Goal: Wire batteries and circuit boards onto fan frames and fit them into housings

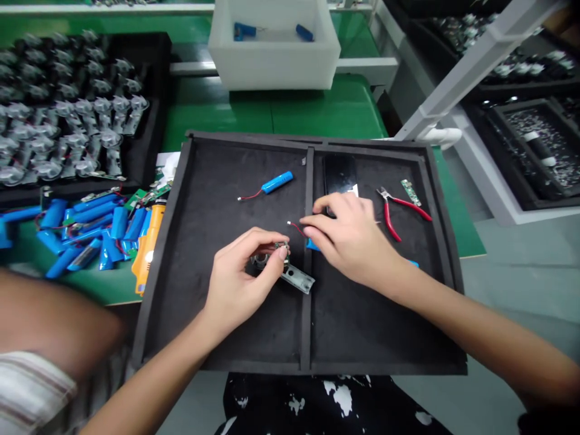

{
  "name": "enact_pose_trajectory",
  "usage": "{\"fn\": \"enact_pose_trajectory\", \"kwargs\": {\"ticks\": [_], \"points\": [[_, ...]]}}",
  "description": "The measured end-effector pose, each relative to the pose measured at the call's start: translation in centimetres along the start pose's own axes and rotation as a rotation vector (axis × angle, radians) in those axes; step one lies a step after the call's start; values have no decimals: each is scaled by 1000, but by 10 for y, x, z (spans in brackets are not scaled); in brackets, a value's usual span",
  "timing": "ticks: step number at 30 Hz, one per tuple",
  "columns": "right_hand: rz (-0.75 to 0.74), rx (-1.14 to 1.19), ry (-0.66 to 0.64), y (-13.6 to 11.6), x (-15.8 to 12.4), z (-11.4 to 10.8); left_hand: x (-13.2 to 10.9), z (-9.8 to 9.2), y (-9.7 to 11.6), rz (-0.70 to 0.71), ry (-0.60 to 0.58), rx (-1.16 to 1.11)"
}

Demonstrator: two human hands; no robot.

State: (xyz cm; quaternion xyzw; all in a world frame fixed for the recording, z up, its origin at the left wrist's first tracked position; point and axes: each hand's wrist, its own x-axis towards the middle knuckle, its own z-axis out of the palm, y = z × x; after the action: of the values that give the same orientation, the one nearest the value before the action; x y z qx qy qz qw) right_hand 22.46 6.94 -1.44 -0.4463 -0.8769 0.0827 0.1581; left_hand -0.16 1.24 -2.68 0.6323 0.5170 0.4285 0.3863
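Note:
My left hand (242, 278) is closed, thumb and fingertips pinching a small green circuit board (281, 246) above a grey plastic housing (296, 279). The housing slants down to the right from under the hand and reaches the tray's divider. My right hand (348, 232) is curled over a blue battery (312, 244), mostly hidden beneath the thumb and palm. From between its fingers a red lead with a white connector (289, 223) sticks out to the left. Another wired blue battery (277, 182) lies in the tray's left compartment.
The black foam tray (306, 338) also holds red-handled cutters (393, 211), a green circuit strip (410, 192) and a dark phone-like slab (339, 172). Blue batteries (97, 223) pile beside a yellow tool (148, 248). A white bin (274, 66) stands behind. Another person's arm (54, 314) enters at left.

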Motion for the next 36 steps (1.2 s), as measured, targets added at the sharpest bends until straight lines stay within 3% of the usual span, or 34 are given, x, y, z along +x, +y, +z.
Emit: {"fn": "enact_pose_trajectory", "kwargs": {"ticks": [5, 12, 19, 21, 27, 36], "points": [[37, 148, -90, -2, 23, 26, 2, -3, -3, -9, 15, 13], [-19, 536, -35, 4, 15, 25, 7, -4, -4, -20, 13, 0], [-178, 467, -68, 4, 5, 22, 12, -2, -4, 14, -83, 18], [-158, 529, -84, 4, 5, 20, 12, -3, -5, 11, -107, 14], [88, 827, -61, -1, 7, 14, 11, -2, -5, -19, -97, -2], [66, 857, -36, -6, 4, 11, 12, -4, -4, -40, -88, -40]]}}
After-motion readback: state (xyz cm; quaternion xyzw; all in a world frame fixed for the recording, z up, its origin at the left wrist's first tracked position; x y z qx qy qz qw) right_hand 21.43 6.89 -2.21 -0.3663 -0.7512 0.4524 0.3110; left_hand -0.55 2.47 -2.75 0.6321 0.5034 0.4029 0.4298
